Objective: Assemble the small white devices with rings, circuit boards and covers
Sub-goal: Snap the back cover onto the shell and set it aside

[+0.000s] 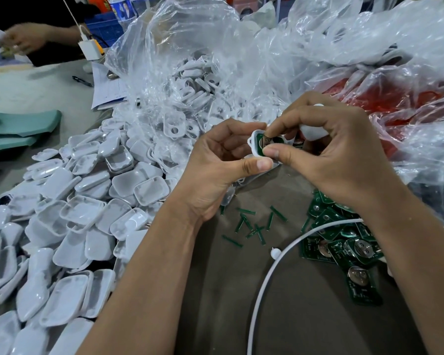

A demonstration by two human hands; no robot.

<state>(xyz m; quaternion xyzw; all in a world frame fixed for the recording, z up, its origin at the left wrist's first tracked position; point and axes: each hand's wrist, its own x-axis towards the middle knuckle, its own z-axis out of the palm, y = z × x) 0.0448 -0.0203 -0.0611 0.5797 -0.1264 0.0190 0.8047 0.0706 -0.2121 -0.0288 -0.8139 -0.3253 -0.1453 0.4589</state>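
Right at the fingertips: the right hand (328, 152) pinched a green circuit board (267, 144) between thumb and forefinger, seating it in a small white shell (254, 144). The left hand (215, 170) gripped that shell from the left, fingers curled round it, thumb under its lower edge. All of it was held above the middle of the desk (241, 290). Below lay snapped green strips (251, 226), and towards the desk's right edge a heap of loose circuit boards (344, 247) carrying coin cells, a white cable (280, 254) arcing past them. Along the left edge sprawled a pile of white covers (75, 213). Behind the hands, an open clear plastic bag (190, 60) held more white shells. A second clear bag (395, 98) at the right held something red, contents unclear.
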